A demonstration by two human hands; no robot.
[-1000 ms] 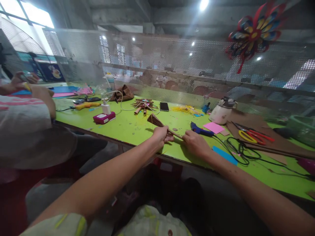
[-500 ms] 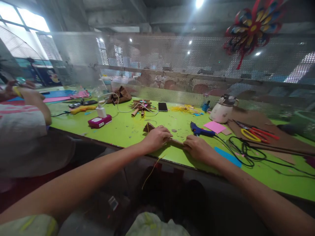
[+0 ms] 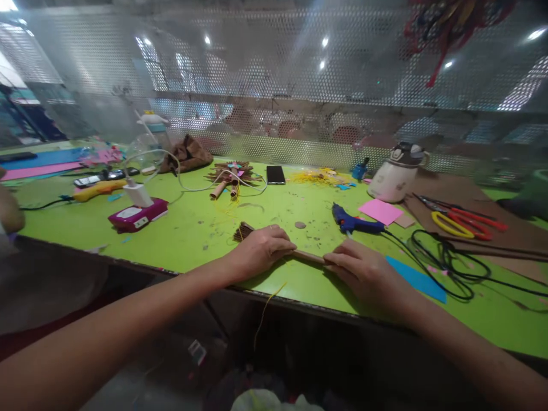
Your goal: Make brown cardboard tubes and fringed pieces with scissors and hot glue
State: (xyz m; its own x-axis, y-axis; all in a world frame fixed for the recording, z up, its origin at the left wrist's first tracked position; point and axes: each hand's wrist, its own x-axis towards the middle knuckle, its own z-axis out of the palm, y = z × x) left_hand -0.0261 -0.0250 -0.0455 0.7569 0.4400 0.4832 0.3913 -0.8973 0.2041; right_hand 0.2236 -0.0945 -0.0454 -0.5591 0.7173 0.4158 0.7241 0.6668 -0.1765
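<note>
My left hand [image 3: 263, 251] is closed over a thin rolled brown paper stick [image 3: 309, 257] just above the front of the green table [image 3: 184, 240]. At the other end of the stick, my right hand [image 3: 359, 265] pinches its tip between thumb and fingers. A fringed brown paper bundle [image 3: 242, 231] sticks out to the left of my left hand; whether it joins the stick is hidden under the palm. A blue glue gun [image 3: 355, 221] lies just beyond my right hand. Below my hands, a yellow strand [image 3: 269, 302] hangs over the table edge.
Fringed brown paper pieces [image 3: 233, 174], a phone [image 3: 275, 174] and yellow shreds [image 3: 319, 176] lie at the back. A pink socket block [image 3: 137, 216] stands left. A kettle-like jug [image 3: 396, 174], scissors [image 3: 462, 222] and looped black cord [image 3: 445, 268] are right. Another person's arm [image 3: 9, 202] shows far left.
My view has tilted down and come closer to the table. More of the brown stick shows between my hands, which are a little farther apart. Both still hold it.
</note>
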